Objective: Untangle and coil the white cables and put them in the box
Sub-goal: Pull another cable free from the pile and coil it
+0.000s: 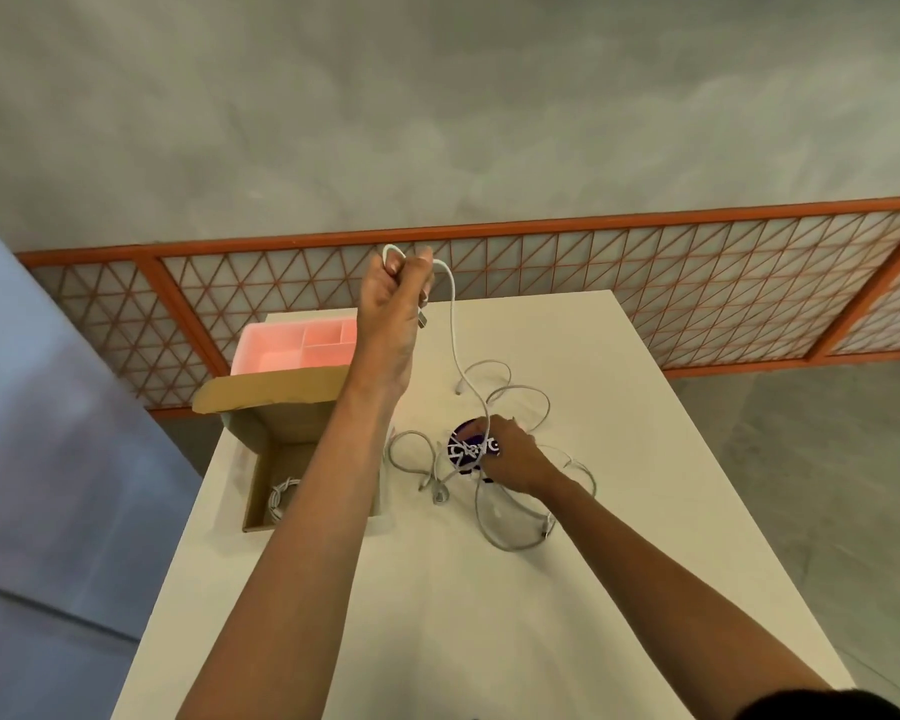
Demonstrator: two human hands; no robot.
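Observation:
My left hand (393, 298) is raised high above the table and grips one white cable (458, 350), looped over its fingers, a plug dangling beside the wrist. That cable runs down to my right hand (510, 454), which pinches it low over the tangle. Several white cables (510, 517) lie tangled in loops on the white table (437, 615). The open cardboard box (287, 439) stands at the table's left edge, with one coiled white cable (280, 495) inside it. My left forearm hides part of the box.
A pink divided tray (292, 345) sits behind the box at the far left corner. A dark blue round disc (468, 444) with white print lies under the tangle. An orange lattice screen (645, 283) stands beyond the table.

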